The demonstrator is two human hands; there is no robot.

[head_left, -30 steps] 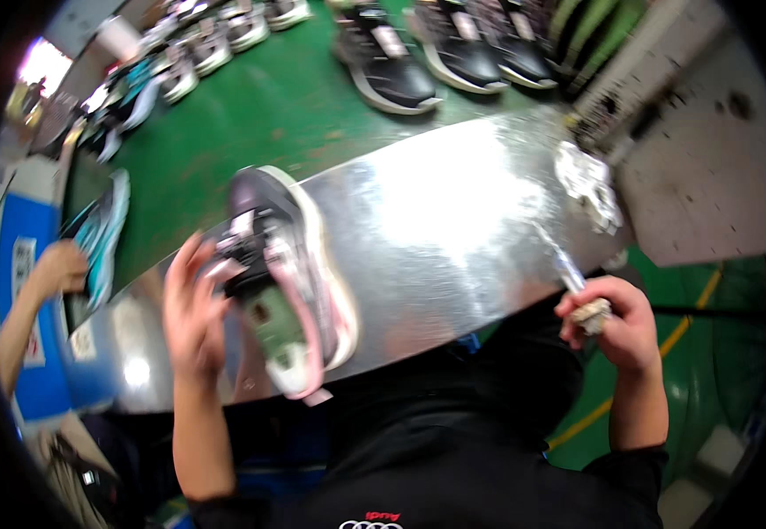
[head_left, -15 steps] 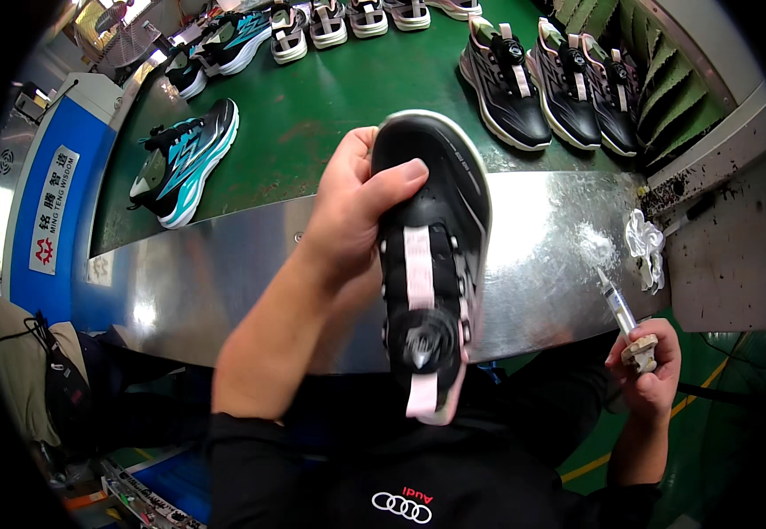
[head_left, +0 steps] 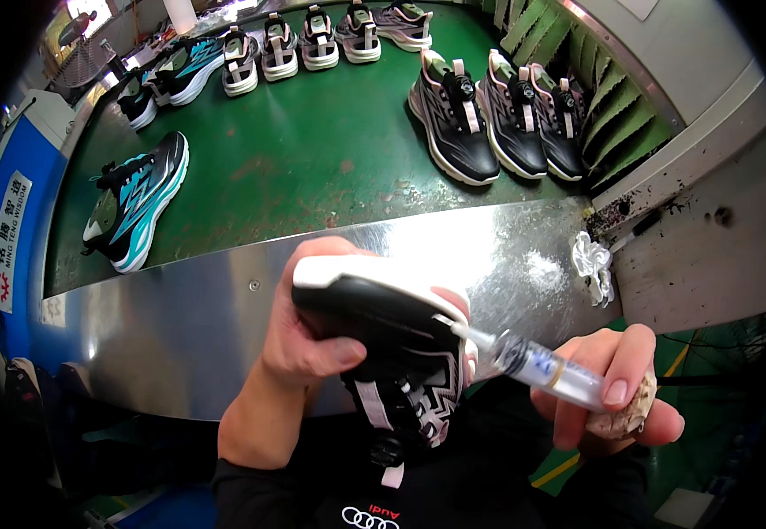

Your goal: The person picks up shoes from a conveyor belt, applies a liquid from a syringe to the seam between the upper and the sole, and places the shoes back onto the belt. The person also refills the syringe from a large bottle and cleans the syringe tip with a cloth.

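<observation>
Syringe (head_left: 546, 368) tip now touches tilted shoe (head_left: 383, 335).

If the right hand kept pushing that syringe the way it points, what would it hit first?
Probably the black shoe with the white sole held by the left hand: the clear syringe in the right hand already has its tip at the sole's edge.

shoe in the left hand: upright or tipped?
Tipped. The black shoe lies on its side in the left hand, white sole facing up and away, syringe tip at its edge.
</observation>
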